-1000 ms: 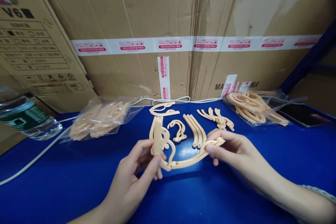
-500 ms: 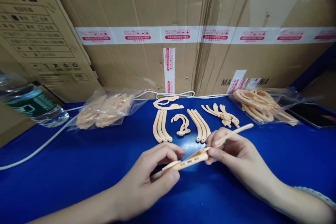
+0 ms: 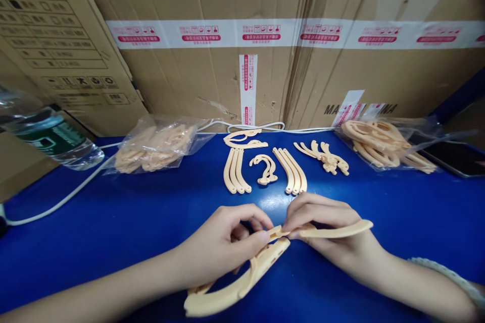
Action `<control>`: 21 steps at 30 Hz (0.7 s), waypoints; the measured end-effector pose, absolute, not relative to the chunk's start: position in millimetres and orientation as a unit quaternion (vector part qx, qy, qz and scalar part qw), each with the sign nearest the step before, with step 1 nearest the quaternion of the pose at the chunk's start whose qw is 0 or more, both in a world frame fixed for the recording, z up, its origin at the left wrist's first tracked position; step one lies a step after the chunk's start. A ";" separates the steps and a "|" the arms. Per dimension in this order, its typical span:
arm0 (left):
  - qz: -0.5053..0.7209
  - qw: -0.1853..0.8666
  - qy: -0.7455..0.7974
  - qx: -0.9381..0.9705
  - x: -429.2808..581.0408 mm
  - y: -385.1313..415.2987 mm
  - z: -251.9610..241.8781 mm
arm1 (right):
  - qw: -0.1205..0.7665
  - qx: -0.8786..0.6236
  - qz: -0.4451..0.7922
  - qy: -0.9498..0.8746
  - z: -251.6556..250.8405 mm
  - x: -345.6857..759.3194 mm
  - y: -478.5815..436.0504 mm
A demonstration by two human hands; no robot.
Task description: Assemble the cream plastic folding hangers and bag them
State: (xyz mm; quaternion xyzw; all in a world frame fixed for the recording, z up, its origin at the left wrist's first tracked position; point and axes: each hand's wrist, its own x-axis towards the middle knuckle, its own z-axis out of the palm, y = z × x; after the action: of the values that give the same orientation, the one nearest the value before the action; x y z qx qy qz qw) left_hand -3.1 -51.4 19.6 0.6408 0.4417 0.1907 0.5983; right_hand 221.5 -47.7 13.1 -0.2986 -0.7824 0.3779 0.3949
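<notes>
My left hand (image 3: pixel 231 242) pinches a beige slotted plastic piece (image 3: pixel 227 292), whose curved body hangs below the fingers toward the lower middle. My right hand (image 3: pixel 333 222) grips a beige curved arm (image 3: pixel 337 231) that sticks out to the right. The two pieces meet between my fingertips; whether they are joined is hidden. Beyond my hands lie several curved strips in a left group (image 3: pixel 237 171) and a right group (image 3: pixel 291 171), with small hook pieces (image 3: pixel 266 169) between them. A beige frame piece (image 3: pixel 244 139) rests behind the left group, and small branched parts (image 3: pixel 326 156) lie to the right.
Clear bags of beige parts lie at the left (image 3: pixel 155 146) and right (image 3: pixel 382 144) on the blue table (image 3: pixel 113 232). A water bottle (image 3: pixel 53 136) leans at far left, a dark phone (image 3: pixel 454 156) lies far right. White cable (image 3: pixel 68 197) and cardboard boxes (image 3: pixel 189 75) stand behind.
The slotted piece has turned so its curved body now hangs toward the lower left. My left hand has shifted right, closer to my right hand, and the right arm piece lies more level. The view has shifted slightly.
</notes>
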 end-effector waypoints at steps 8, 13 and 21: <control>0.149 0.478 0.392 0.772 -3.3 -52.0 24.9 | 0.328 -0.247 0.266 -0.872 12.4 228.2 -53.8; 0.141 0.390 0.335 0.846 -3.6 -53.2 28.3 | 0.284 -0.165 0.124 -0.936 15.5 234.5 -56.6; 0.156 0.399 0.320 0.845 -5.4 -50.8 26.9 | 0.341 -0.244 0.067 -0.905 6.3 226.4 -84.8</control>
State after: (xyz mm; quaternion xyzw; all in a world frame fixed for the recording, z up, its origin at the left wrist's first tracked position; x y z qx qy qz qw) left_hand -5.4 -50.8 26.9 0.8450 0.3202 0.1562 0.3988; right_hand 226.4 -84.8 6.3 -0.2443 -0.9054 0.0675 0.3406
